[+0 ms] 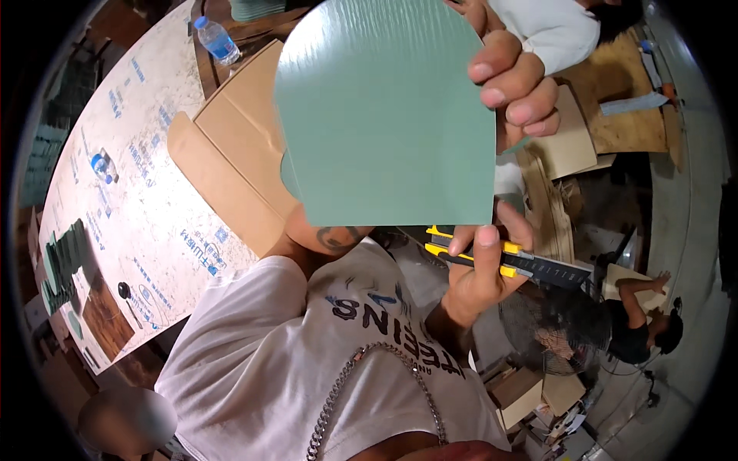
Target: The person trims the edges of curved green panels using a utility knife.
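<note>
A flat green sheet (388,131) with a rounded top and a straight lower edge fills the upper middle, glossy near its top. My left forearm passes behind it, and my left hand (515,88) curls its fingers over the sheet's right edge. Part of another green piece shows behind its left edge. Just below the sheet's lower right corner, my right hand (484,269) grips a yellow-and-black tool (553,270) with a dark bar bearing scale marks. The tool's exact kind I cannot make out.
An opened cardboard box (231,169) lies on the white printed table (146,161) at left, near two plastic bottles. Green pieces (65,261) stand at the table's far left. A person in a white sleeve (550,31) is beyond the sheet; another sits behind a fan (542,323) at right.
</note>
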The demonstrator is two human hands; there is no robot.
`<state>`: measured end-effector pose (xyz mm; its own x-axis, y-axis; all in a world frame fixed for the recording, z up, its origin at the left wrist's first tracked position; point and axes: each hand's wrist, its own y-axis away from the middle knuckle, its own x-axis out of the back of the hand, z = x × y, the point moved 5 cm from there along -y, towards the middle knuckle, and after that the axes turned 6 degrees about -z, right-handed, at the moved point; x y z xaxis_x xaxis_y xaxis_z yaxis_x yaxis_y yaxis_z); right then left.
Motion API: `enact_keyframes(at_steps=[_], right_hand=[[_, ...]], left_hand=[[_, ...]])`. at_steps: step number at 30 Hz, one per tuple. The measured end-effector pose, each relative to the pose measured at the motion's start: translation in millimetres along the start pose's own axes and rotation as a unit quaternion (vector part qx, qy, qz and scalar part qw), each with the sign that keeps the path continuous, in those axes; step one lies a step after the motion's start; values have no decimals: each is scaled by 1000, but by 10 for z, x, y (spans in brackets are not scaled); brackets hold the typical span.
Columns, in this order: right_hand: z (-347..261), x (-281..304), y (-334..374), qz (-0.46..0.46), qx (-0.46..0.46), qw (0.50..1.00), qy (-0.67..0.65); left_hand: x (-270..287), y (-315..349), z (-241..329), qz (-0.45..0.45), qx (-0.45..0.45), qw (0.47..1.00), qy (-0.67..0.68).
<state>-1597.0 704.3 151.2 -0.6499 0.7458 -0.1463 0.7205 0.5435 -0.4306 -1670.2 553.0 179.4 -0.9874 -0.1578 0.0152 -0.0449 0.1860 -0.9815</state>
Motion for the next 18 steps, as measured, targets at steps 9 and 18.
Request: enact_keyframes(at_steps=[9,18], right_hand=[[43,35,9,52,-58,996,41],[114,12,-50,46,-47,996,59]], left_hand=[[-165,73,106,184,21,979,-84],[-325,-80,141,203,83,966,-134]])
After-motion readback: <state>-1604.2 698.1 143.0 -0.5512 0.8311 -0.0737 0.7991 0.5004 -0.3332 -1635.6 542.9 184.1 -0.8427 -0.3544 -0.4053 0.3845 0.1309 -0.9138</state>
